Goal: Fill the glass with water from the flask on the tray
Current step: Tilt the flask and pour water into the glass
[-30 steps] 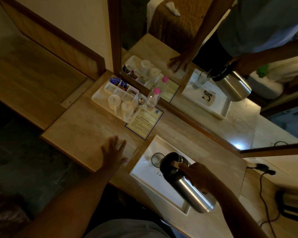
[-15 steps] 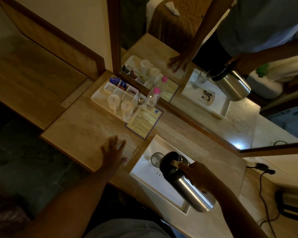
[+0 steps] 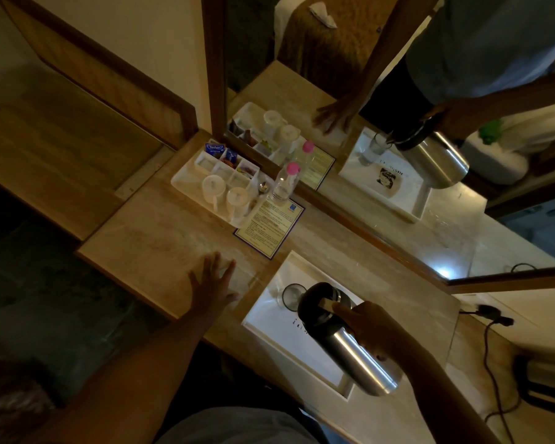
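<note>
A steel flask [image 3: 353,350] with a black top is tilted over a clear glass [image 3: 289,295] that stands at the far left of the white tray [image 3: 269,318]. My right hand [image 3: 369,328] grips the flask near its black top, thumb on the lid lever. The flask's spout end covers part of the glass rim. My left hand [image 3: 212,283] lies flat on the counter, fingers spread, left of the tray and apart from it. The mirror shows the same pour, with water in the glass.
A white caddy [image 3: 186,184] with two cups, tea sachets and a spoon stands at the back left. A pink-capped bottle [image 3: 284,182] and a printed card [image 3: 269,224] sit beside it. A wall mirror [image 3: 382,100] backs the counter. A kettle [image 3: 542,382] and cable lie at right.
</note>
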### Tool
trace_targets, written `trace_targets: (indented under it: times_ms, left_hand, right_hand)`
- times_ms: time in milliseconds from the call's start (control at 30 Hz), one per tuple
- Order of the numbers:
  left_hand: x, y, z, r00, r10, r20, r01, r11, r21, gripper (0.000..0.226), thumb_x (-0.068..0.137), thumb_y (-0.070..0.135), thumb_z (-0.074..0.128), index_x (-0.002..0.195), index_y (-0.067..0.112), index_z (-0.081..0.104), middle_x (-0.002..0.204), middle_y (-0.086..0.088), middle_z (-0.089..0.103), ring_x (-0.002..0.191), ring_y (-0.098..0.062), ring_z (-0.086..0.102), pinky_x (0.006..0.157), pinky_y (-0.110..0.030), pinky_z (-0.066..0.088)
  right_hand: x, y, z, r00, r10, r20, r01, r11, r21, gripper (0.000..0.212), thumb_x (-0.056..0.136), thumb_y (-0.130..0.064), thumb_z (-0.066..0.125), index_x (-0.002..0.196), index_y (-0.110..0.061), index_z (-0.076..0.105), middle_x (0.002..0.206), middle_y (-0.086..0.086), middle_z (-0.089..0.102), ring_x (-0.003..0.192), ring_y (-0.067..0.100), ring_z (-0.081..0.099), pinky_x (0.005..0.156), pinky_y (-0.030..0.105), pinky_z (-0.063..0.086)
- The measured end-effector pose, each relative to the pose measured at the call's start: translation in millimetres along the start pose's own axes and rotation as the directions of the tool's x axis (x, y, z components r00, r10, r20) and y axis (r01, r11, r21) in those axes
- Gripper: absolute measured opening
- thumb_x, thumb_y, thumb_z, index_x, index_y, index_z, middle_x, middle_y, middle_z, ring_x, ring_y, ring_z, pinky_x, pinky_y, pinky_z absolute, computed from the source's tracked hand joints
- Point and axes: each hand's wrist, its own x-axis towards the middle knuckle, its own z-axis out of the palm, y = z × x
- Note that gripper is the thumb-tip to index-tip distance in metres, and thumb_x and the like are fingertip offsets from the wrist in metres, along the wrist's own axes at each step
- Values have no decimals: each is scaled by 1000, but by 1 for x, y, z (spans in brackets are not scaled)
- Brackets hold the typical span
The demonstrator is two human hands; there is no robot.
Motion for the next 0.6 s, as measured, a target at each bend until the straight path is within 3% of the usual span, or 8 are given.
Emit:
trace_targets:
  times_ms: [600]
  left_hand:
    - [0, -1, 0, 1000, -2, 9, 2, 1000, -24, 91, 100, 56, 58, 168, 35, 1, 174, -11, -22, 163, -37, -16, 125, -72, 13]
  right_hand:
    - [2, 4, 0, 999, -40, -13, 40, 998, -40, 61, 98, -63, 49, 63, -15, 65, 36, -8, 52, 33, 7, 44, 46, 19, 44]
